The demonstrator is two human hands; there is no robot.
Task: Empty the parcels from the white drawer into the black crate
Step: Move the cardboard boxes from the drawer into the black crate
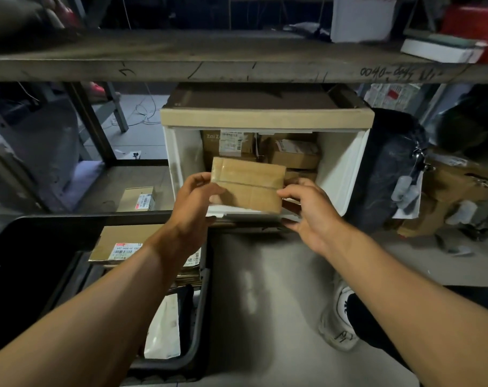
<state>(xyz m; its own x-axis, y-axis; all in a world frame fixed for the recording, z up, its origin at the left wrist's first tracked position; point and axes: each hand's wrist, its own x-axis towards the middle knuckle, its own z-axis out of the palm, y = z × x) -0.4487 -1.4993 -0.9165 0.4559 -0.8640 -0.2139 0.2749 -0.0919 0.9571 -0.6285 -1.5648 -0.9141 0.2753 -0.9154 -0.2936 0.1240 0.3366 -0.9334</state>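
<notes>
A dim storeroom: a worn wooden shelf point(181, 65) crosses the top of the view, with scrawled numbers near its right end and a white box point(361, 19) and a book point(441, 50) standing on it. Below it a lower shelf point(142, 188) carries the white drawer point(346, 169), pulled out past the shelf's front edge under a cardboard-covered top, and a small carton point(138, 198) near the front edge to the drawer's left. The floor point(265, 303) is pale concrete; a shoe point(339, 317) shows on it at the right. The black crate point(28, 261) stands at lower left, its left and bottom parts cut off by the frame; a labelled box point(120, 244) and a white bag point(164, 328) lie inside, partly hidden by the left forearm. Dark bags point(387, 169) and clutter to the drawer's right are too murky to identify. More boxes point(293, 155) sit deep in the drawer, their labels unreadable. The parcel point(248, 182), a flat taped brown box, is held above the drawer's front edge, between both hands. The left hand point(195, 199) grips its left end, thumb on the front face. The right hand point(309, 208) pinches its right edge with thumb and curled fingers.
</notes>
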